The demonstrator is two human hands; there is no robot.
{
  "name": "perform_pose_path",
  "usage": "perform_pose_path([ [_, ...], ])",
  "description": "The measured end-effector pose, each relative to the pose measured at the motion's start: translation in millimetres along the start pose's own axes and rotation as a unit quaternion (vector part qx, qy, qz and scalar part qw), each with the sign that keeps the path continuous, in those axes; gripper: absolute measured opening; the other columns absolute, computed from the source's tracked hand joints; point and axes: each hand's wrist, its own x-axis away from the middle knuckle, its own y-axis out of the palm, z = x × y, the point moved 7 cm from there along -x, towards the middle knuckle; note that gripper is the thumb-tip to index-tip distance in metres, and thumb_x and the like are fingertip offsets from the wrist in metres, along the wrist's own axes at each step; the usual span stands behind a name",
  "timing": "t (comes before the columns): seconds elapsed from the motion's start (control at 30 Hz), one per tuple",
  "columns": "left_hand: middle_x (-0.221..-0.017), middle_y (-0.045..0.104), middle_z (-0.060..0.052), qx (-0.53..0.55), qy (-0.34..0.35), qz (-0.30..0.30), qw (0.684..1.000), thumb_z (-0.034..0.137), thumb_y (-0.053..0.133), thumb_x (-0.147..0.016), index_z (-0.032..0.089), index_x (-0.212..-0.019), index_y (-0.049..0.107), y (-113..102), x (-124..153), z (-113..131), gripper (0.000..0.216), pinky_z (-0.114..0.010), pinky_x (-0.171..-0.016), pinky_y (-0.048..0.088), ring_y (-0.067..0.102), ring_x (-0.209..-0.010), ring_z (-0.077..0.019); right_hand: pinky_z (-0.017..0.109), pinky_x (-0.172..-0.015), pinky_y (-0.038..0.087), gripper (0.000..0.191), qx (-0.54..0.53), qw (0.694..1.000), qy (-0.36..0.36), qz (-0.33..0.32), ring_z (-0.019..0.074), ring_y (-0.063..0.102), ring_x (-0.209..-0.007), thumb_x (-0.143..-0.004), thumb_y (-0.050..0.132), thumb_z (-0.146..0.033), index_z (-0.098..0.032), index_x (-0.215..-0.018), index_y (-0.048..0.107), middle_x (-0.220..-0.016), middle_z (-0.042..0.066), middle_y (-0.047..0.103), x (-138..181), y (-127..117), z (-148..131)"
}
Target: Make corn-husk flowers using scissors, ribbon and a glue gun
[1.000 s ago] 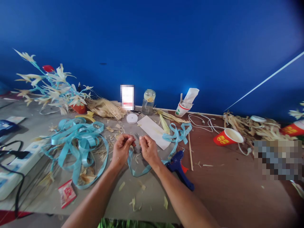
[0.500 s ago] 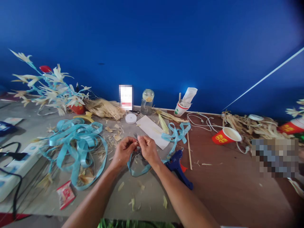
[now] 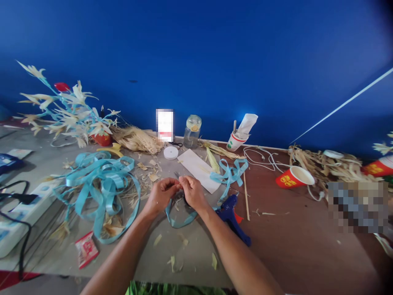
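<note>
My left hand [image 3: 164,192] is closed in a pinch, its fingertips meeting those of my right hand over the middle of the table. From its fingers a light blue ribbon [image 3: 181,223] hangs in a loop that passes under my right wrist. My right hand [image 3: 193,191] is also closed; a thin grey pointed tip [image 3: 177,175] sticks out above its fingers and something dark shows under the palm, like small scissors, mostly hidden. Just right of the right forearm lies a blue glue gun [image 3: 229,215]. More ribbon [image 3: 229,174] lies beyond it.
A heap of blue ribbon [image 3: 104,184] lies left, beside a power strip [image 3: 30,213] and a red packet [image 3: 86,249]. Husk flowers [image 3: 76,98] stand behind. At the back are a white spool [image 3: 170,153], a glass jar [image 3: 192,133] and white card [image 3: 196,166]; a red paper cup [image 3: 288,178] lies right.
The view has shifted slightly, so things sit a little further right. Both hands stay together in much the same pinch, with the ribbon loop still hanging below.
</note>
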Motion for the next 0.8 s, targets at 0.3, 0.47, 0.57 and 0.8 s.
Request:
perform_pose_path([
  [0.3,-0.051,0.049,0.004,-0.046,-0.028,-0.035,0.998,0.036,0.065,-0.062,0.012,-0.063,0.059,-5.8,-9.4,-25.5,0.024,-0.019,-0.045,0.027,0.039,-0.046,-0.0063,0.024,-0.052,0.025,0.034,0.131,0.986,-0.064,-0.078,0.0114,0.039,-0.052,-0.089,0.041,-0.031,-0.021,-0.056,0.037,-0.054,-0.002,0.043,-0.3,5.5,-5.2],
  [0.47,-0.053,0.051,0.004,-0.043,-0.025,-0.037,0.998,0.036,0.066,-0.063,0.012,-0.065,0.061,-6.6,-9.3,-26.2,0.025,-0.019,-0.045,0.027,0.039,-0.047,-0.0064,0.024,-0.053,0.026,0.031,0.103,0.988,-0.059,-0.098,0.0108,0.038,-0.053,-0.086,0.041,-0.026,-0.02,-0.057,0.036,-0.054,-0.003,0.042,-0.8,5.8,-2.7],
  [0.57,-0.055,0.052,0.003,-0.019,-0.008,-0.046,0.999,0.038,0.063,-0.068,0.012,-0.068,0.062,-2.9,-7.4,-19.3,0.026,-0.02,-0.044,0.026,0.037,-0.046,-0.0061,0.022,-0.051,0.027,0.031,0.024,0.996,-0.006,-0.081,0.0101,0.036,-0.051,-0.086,0.04,-0.032,-0.02,-0.058,0.039,-0.052,-0.004,0.04,-3.1,3.5,5.6],
  [0.8,-0.07,0.061,0.0,-0.055,0.065,0.053,0.995,0.03,0.065,-0.067,0.015,-0.084,0.062,-8.7,-1.4,-6.6,0.023,-0.022,-0.056,0.04,0.051,-0.059,-0.01,0.022,-0.051,0.029,0.035,-0.083,0.996,0.03,-0.016,0.0094,0.037,-0.051,-0.085,0.041,-0.042,-0.019,-0.059,0.041,-0.052,-0.005,0.04,-5.4,-2.4,13.2],
])
